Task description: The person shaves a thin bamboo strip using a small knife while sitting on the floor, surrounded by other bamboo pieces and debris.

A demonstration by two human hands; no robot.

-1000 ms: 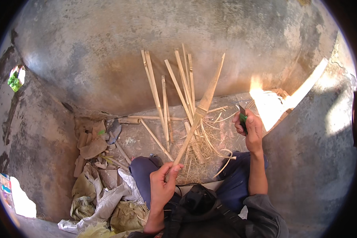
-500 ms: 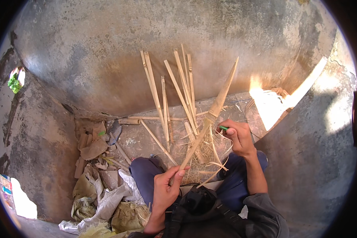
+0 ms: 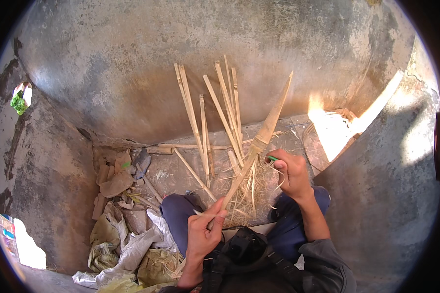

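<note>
My left hand is closed round the lower end of a long, flat bamboo strip, which slants up and away to the right. The strip has a node partway along and tapers to a point at its far end. A thin pale sliver crosses the fingers of that hand. Beside the strip, just below its node, my right hand grips a small green-handled tool; its working end cannot be made out. Fine bamboo shavings hang between the strip and the right hand.
Several split bamboo strips lean against the concrete wall. Loose shavings cover the floor between my knees. Crumpled sacks lie at left, near broken tile-like pieces. A bright sunlit patch falls at right.
The long curled shavings near my right knee have shifted, with fewer showing there. A thin pale sliver now shows across my left hand. My right hand has moved slightly, still on the tool.
</note>
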